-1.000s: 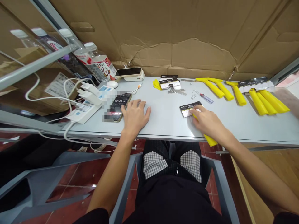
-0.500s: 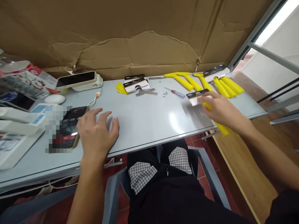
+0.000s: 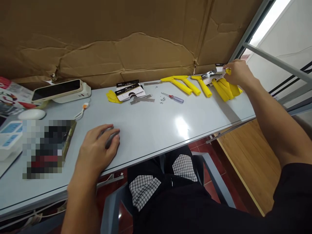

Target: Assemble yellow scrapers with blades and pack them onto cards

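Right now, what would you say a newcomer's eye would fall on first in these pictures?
The bright yellow handles stand out first, lying toward the far right of the pale table. There, the right hand holds a card above them. Behind, a torn cardboard sheet fills the wall.

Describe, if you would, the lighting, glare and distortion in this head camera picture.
In the head view, a bright glare patch shines on the pale tabletop, the window at upper right is blown out, a pixelated block hides what lies beside the left hand, wide-angle distortion slants the front table edge, and the right hand on the yellow handle looks fairly sharp.
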Action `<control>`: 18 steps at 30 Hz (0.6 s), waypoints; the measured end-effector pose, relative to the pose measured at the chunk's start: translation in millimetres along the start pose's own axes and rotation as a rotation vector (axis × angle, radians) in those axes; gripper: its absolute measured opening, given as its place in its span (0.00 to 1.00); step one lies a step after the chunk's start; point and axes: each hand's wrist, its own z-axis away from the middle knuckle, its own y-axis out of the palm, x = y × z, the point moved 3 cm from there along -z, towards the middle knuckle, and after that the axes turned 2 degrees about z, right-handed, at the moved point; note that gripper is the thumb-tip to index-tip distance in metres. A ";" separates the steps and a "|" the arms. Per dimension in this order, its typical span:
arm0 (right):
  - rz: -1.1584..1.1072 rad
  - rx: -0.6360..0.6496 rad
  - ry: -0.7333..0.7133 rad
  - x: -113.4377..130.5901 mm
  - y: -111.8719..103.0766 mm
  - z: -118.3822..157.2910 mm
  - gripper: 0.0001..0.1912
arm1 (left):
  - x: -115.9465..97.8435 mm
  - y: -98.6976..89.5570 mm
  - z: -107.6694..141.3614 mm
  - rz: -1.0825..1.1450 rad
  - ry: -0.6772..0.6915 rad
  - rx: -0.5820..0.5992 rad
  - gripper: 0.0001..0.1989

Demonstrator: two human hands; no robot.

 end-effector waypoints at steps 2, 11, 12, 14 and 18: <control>-0.019 -0.006 0.019 -5.4 9.4 -6.6 0.24 | -0.8 -0.2 0.0 0.011 -0.032 0.028 0.13; -0.061 0.040 0.034 -16.9 45.0 -22.3 0.23 | 0.5 0.1 0.0 0.020 -0.084 0.075 0.16; -0.063 0.061 0.020 -17.1 46.9 -22.6 0.23 | 0.4 0.1 -0.2 0.020 -0.081 0.075 0.16; -0.062 0.080 0.005 -17.5 48.9 -22.2 0.22 | 0.1 -0.2 -0.6 0.022 -0.076 0.072 0.16; -0.059 0.059 0.002 -17.9 49.3 -18.3 0.23 | 0.2 -0.2 -0.6 0.019 -0.075 0.066 0.17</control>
